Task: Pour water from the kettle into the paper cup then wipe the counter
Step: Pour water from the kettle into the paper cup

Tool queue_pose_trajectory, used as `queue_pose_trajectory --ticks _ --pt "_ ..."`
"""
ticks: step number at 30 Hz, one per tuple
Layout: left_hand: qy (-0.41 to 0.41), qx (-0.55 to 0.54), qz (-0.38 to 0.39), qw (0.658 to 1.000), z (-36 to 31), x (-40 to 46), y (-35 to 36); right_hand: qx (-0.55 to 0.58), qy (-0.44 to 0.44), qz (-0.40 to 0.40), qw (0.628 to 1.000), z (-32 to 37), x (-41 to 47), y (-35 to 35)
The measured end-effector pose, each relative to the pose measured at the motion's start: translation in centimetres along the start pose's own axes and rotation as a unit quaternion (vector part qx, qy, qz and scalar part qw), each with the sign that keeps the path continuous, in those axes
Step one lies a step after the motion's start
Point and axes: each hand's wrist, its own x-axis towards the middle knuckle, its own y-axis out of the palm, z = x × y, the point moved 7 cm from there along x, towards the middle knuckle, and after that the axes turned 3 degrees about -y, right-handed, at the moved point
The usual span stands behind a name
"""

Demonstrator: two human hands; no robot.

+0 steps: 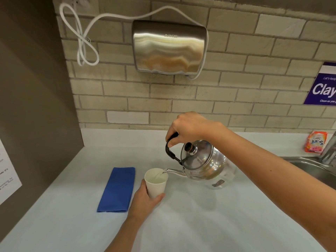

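Note:
A shiny steel kettle [205,164] hangs tilted above the white counter [190,224], its spout pointing left over a white paper cup [156,184]. My right hand [190,129] is shut on the kettle's black handle. A thin stream of water runs from the spout into the cup, which holds some water. My left hand [145,200] grips the cup's lower part from the left and steadies it on the counter. A folded blue cloth [117,190] lies flat just left of the cup.
A steel hand dryer [169,47] with a white cord hangs on the brick wall. A grey side panel [36,106] bounds the counter at left. At right sit a steel sink [312,170], a tap and an orange detergent packet [316,144].

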Motion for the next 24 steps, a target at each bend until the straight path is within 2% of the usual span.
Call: queue_pose_trajectory --ticks 24 --pt "0.003 0.005 -0.004 1.000 0.45 0.28 0.22 -0.001 -0.002 0.006 1.000 0.41 0.21 -0.08"
